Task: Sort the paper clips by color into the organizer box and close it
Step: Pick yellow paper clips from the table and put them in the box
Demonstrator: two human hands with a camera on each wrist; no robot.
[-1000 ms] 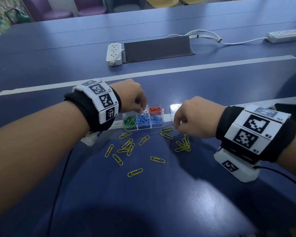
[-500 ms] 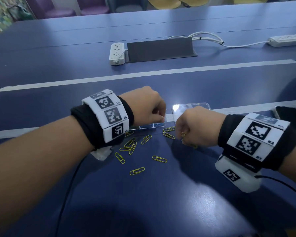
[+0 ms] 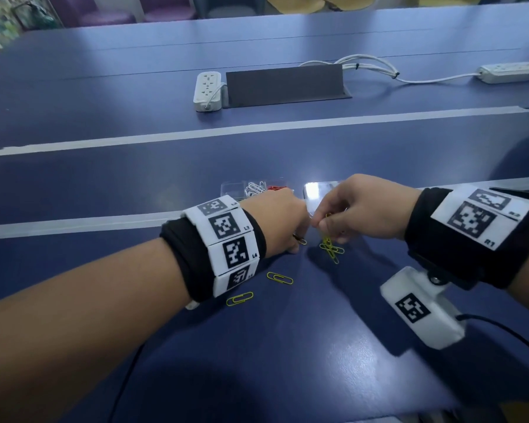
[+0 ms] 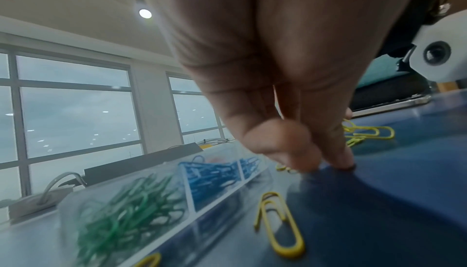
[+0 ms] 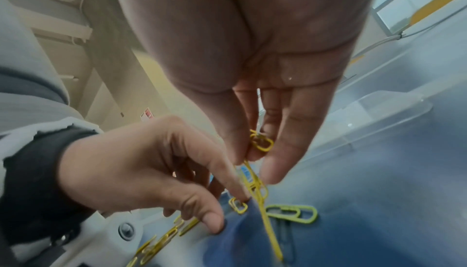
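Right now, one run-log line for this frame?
right hand: pinching yellow clips | left hand: fingertips on table at a yellow clip | organizer box: open | loose yellow clips remain

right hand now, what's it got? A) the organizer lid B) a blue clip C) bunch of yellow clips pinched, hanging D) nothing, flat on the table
C: the right hand pinches a bunch of yellow paper clips between thumb and fingers, and they dangle toward the blue table; the head view shows the same.
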